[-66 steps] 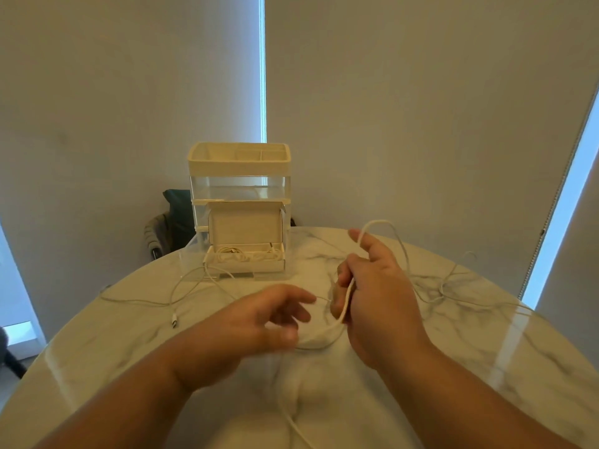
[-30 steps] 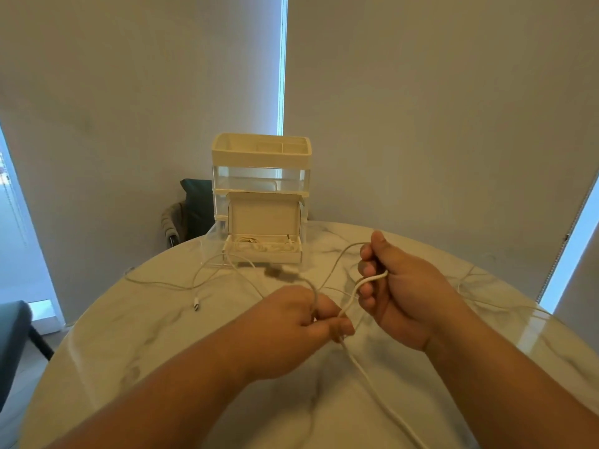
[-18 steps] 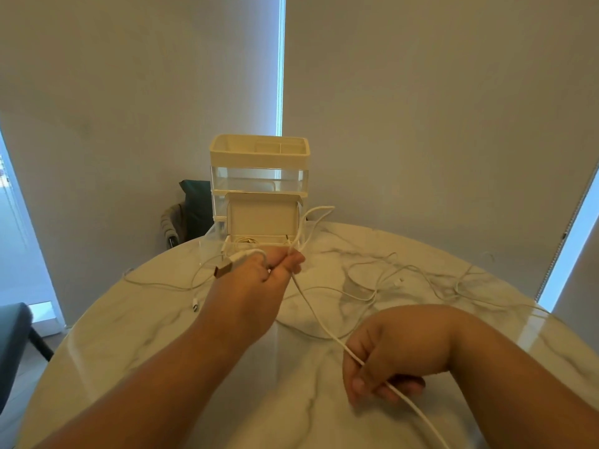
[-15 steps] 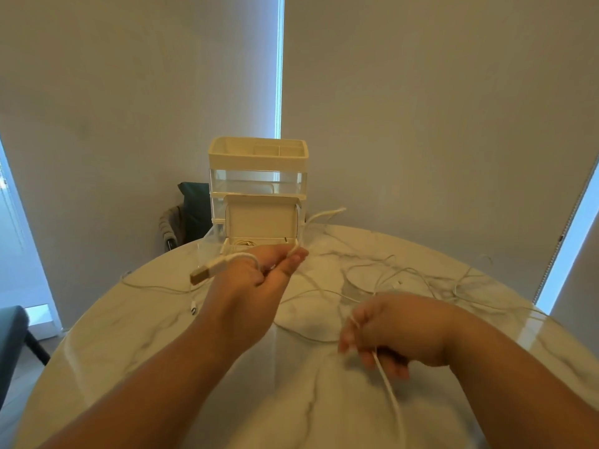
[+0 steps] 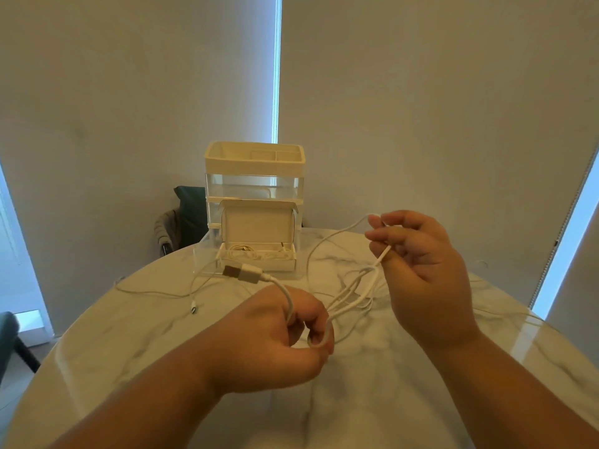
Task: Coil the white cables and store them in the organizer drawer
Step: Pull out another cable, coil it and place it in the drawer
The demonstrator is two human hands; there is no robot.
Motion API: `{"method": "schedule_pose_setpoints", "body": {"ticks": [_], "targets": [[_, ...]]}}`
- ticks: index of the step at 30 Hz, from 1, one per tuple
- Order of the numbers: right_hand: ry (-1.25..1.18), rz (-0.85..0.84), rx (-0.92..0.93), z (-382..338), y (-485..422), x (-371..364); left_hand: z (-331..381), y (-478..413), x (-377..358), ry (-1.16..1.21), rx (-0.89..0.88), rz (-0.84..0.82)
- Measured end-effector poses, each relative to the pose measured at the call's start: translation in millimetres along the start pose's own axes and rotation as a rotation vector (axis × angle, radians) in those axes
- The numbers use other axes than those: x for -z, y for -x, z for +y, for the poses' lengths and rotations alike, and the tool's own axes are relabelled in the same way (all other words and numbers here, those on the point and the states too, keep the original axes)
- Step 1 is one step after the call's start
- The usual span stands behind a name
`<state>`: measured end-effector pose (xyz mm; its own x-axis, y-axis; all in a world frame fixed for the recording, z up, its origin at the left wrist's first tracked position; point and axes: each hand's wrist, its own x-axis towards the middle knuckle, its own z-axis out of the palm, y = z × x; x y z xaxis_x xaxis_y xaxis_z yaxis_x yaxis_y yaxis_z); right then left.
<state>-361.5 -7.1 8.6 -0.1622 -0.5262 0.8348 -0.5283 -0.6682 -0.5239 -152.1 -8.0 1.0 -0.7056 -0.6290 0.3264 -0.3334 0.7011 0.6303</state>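
Note:
My left hand (image 5: 285,338) is closed around loops of a white cable (image 5: 355,294); the cable's USB plug (image 5: 242,272) sticks out above my knuckles. My right hand (image 5: 424,270) is raised to the right and pinches the same cable between thumb and fingers, with a strand arcing away to the left. The cream organizer (image 5: 254,176) stands at the table's far edge. Its bottom drawer (image 5: 257,259) is pulled out and holds coiled white cables. A second white cable (image 5: 155,291) lies loose on the marble left of the drawer.
The round marble table (image 5: 324,409) has more thin white cable (image 5: 492,311) strewn at the right. A dark chair with cloth (image 5: 181,218) stands behind the table at the left. Pale blinds hang behind the organizer.
My left hand drew back from near the drawer toward me, keeping the plug end. My right hand rose from the table and now pinches the cable higher up, forming loops between the hands.

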Motion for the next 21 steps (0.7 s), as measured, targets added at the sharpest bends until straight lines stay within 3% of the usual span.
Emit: {"method": "schedule_pose_setpoints", "body": {"ticks": [7,13,17,21], "targets": [[0.011,0.065,0.199,-16,-3,1,13,4,4,-0.171,-0.038,-0.049],[-0.008,0.009,0.368,-29,-8,3,11,-1,-2,-0.412,-0.122,0.125],[-0.181,-0.262,0.199,-6,-15,-9,-8,-7,-8,-0.390,0.070,-0.012],[0.044,-0.402,-0.021,36,-4,-31,-35,-16,-14,-0.417,0.172,-0.135]]}}
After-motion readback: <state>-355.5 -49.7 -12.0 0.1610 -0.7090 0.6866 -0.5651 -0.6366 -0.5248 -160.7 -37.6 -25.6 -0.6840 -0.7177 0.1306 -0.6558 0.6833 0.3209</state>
